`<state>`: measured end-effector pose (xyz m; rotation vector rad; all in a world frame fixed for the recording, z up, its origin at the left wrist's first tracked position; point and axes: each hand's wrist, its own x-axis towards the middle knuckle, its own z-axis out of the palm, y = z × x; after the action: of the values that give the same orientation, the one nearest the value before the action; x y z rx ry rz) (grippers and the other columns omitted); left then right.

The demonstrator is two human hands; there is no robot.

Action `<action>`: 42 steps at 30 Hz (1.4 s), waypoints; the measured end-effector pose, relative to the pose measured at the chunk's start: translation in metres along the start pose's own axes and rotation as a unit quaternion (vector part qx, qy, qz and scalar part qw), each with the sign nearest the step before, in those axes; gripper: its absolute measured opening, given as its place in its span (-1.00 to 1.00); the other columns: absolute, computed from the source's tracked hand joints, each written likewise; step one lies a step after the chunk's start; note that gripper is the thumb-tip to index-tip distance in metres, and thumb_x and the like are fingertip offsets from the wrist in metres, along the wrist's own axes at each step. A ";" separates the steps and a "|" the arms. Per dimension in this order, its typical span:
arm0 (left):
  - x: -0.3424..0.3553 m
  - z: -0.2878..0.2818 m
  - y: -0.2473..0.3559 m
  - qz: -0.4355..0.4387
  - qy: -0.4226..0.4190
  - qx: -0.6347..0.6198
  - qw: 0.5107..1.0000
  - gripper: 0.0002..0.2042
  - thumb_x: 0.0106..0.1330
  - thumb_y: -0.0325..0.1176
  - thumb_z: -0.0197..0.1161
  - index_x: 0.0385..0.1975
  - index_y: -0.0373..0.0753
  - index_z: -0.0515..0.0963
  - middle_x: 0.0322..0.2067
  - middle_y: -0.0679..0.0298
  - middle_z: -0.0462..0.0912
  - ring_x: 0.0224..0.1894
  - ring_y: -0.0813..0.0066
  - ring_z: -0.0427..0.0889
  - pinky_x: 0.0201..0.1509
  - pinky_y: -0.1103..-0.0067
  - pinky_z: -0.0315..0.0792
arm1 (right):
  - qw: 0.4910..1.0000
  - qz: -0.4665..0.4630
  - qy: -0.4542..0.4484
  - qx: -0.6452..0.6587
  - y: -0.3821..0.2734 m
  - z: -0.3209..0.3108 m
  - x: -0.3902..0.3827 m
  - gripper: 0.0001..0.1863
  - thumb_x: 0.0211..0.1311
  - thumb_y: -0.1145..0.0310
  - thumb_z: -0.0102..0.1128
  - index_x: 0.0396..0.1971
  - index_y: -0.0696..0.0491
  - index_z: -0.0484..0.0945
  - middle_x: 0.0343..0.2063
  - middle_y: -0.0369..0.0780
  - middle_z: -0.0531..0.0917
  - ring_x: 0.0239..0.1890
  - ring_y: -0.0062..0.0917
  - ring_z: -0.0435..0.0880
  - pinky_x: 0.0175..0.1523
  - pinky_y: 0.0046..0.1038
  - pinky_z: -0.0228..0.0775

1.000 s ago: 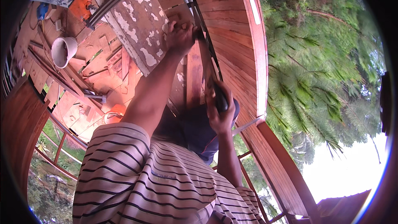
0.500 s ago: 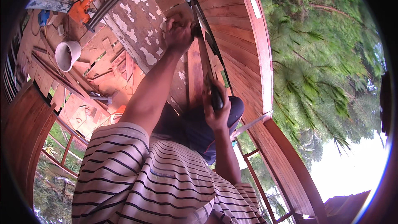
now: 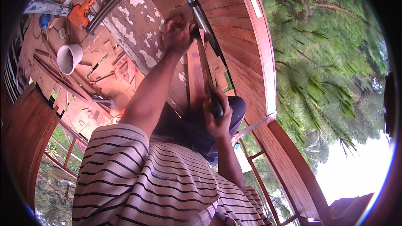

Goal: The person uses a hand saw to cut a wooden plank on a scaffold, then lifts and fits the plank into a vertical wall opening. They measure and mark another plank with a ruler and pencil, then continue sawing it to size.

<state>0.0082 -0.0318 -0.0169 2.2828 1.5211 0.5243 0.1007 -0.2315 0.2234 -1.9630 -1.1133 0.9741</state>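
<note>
My right hand is closed around the black handle of a hand saw, whose long blade runs up along a reddish wooden plank. My left hand has curled fingers at the plank's far end, gripping it beside the blade's tip; its fingertips are partly hidden. The plank lies on a weathered board with flaking pale paint, above my bent knee in dark trousers.
An orange power tool lies at upper left, near a white bucket. Wood offcuts litter the plank floor at left. A curved slatted wooden wall stands close on the right, with greenery beyond.
My right hand and the saw rose slightly, then came back down. My left hand has shifted a little left. The whole view has tilted slightly.
</note>
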 end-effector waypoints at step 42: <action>0.002 -0.010 0.010 0.006 -0.116 0.072 0.991 -0.86 0.34 -0.12 0.14 -0.17 0.12 0.53 -0.11 0.45 0.58 0.02 0.38 0.66 0.39 0.16 0.18 | 0.999 -0.007 -0.008 0.036 -0.008 0.034 0.114 -0.58 0.34 0.54 0.24 0.19 0.13 0.47 -0.20 -0.27 0.64 -0.13 -0.64 0.57 -0.03 -0.52 0.46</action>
<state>0.0120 -0.0330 -0.0031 2.3659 1.4729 0.1485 0.1097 -0.1205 0.1815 -1.8896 -1.0851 1.0102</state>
